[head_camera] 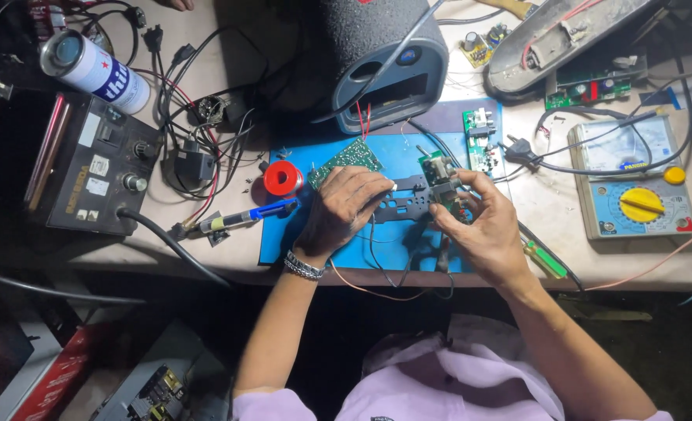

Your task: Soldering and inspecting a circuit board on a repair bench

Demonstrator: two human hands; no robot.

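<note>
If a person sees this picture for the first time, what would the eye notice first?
Probably the bright blue mat at the table's centre, where the left hand and right hand hold a black perforated panel with a small circuit module. Next, the red solder spool left of the hands and the yellow-dialled multimeter at right.

This is an electronics repair workshop, shown by what crowds the bench around the blue work mat [346, 234]. Left of the mat sit a soldering station [96, 168], a soldering iron [244, 217] and a red solder spool [283, 178]. Right of it lies an analogue multimeter [635, 187]. Bare green circuit boards [596, 87] and tangled cables [198, 109] lie beyond the mat.
</note>
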